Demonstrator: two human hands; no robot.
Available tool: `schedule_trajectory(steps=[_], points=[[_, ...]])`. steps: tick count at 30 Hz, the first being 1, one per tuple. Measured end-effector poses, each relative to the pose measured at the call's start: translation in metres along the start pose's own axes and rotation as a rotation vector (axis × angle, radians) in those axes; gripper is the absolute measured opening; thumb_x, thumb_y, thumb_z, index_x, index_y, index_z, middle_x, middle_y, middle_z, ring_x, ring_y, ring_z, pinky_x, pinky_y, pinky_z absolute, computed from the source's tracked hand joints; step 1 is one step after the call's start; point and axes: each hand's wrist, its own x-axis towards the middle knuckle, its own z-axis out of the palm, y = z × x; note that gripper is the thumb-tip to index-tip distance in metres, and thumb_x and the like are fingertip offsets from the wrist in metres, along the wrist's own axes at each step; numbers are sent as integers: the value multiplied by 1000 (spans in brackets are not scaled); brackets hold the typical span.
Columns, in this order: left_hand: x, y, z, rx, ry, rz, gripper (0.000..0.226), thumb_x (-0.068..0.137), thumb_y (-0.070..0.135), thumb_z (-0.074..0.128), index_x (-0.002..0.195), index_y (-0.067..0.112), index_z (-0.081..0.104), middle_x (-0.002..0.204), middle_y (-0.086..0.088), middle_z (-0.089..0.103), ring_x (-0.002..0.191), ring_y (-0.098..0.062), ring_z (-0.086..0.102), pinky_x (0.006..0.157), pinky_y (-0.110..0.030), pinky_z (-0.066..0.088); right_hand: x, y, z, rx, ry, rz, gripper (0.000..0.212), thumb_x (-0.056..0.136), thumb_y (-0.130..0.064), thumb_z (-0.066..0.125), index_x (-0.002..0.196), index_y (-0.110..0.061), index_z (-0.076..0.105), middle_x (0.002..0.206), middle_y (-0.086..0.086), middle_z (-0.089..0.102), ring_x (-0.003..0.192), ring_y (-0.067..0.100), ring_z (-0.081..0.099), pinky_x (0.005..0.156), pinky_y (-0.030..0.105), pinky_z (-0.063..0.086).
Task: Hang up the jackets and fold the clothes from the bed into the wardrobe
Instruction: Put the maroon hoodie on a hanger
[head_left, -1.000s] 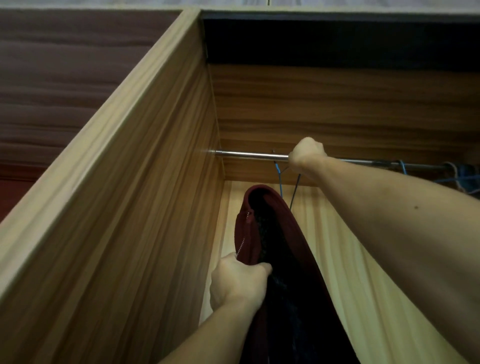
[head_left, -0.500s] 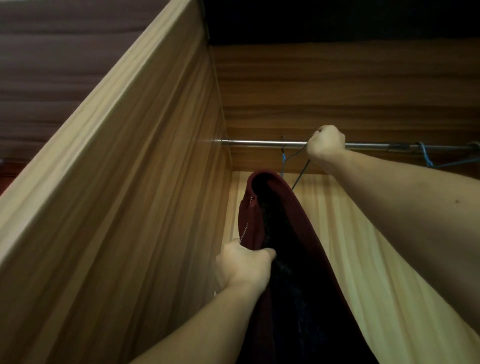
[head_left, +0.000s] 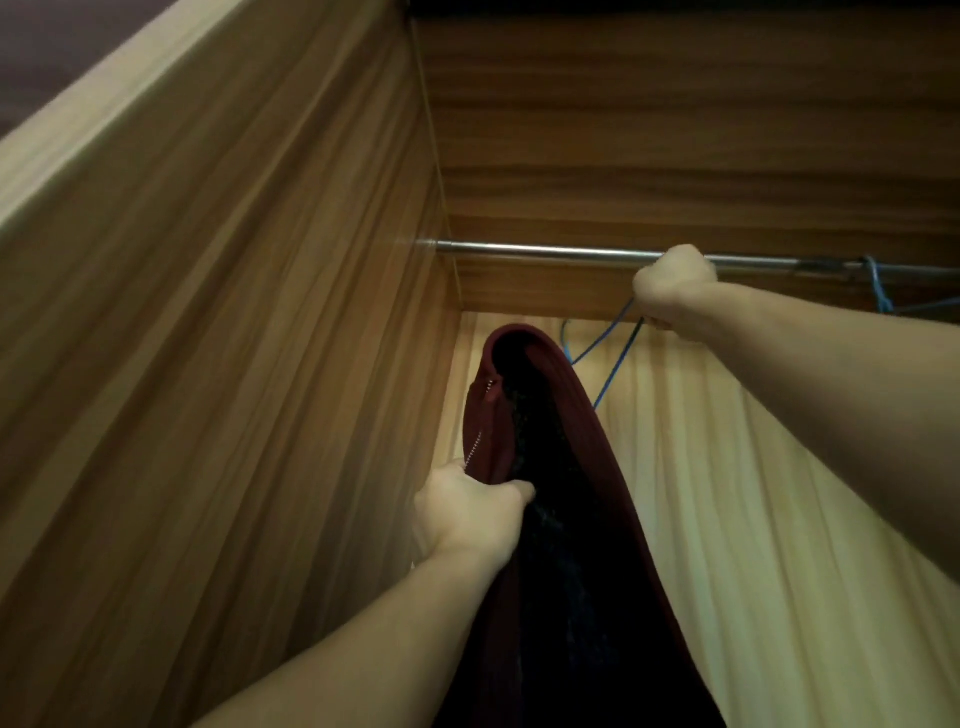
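Note:
A dark red jacket (head_left: 587, 467) with a black lining and a silver zipper hangs inside the wooden wardrobe, on a blue wire hanger (head_left: 608, 353). My left hand (head_left: 467, 512) grips the jacket's front edge by the zipper. My right hand (head_left: 675, 286) is raised to the metal rail (head_left: 545, 252), fingers curled round the top of the hanger just under the rail. The hanger's hook is hidden by my fist.
The wardrobe's left side panel (head_left: 260, 338) stands close beside the jacket. The pale back wall (head_left: 727, 467) lies behind it. More blue hangers (head_left: 880, 291) sit on the rail at the far right. A dark top shelf edge runs above.
My right hand has slid to the right along the rail with the hanger's top. The view has tilted down a little. My left hand keeps its grip on the jacket.

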Motion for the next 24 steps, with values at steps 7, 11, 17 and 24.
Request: schedule_trajectory(steps=[7, 11, 17, 24], points=[[-17, -17, -1, 4, 19, -44, 33, 65, 43, 79, 90, 25, 68, 84, 4, 68, 77, -22, 65, 66, -26, 46, -71, 48, -21, 515, 52, 76, 26, 98, -11, 36, 103, -9, 62, 65, 7, 59, 43, 14, 51, 38, 18, 47], [-36, -8, -4, -42, -21, -81, 29, 68, 38, 80, 72, 25, 54, 74, 5, 60, 73, -23, 61, 66, -27, 45, -127, 66, -36, 847, 104, 217, 24, 102, -11, 34, 106, -13, 58, 63, 6, 52, 37, 10, 50, 42, 20, 50], [-79, -4, -5, -115, -122, -145, 33, 57, 37, 80, 83, 22, 65, 81, 2, 69, 76, -25, 67, 77, -36, 58, -199, 83, -67, 1306, 187, 535, 34, 95, -1, 32, 114, -10, 59, 63, 6, 45, 57, 20, 50, 51, 23, 50], [-147, 25, -23, -161, -176, -176, 34, 54, 35, 79, 84, 24, 65, 80, 3, 71, 74, -24, 69, 76, -39, 59, -255, 97, -125, 1484, 178, 805, 20, 91, -7, 35, 101, -7, 53, 62, 3, 32, 38, 15, 37, 43, 18, 37]])
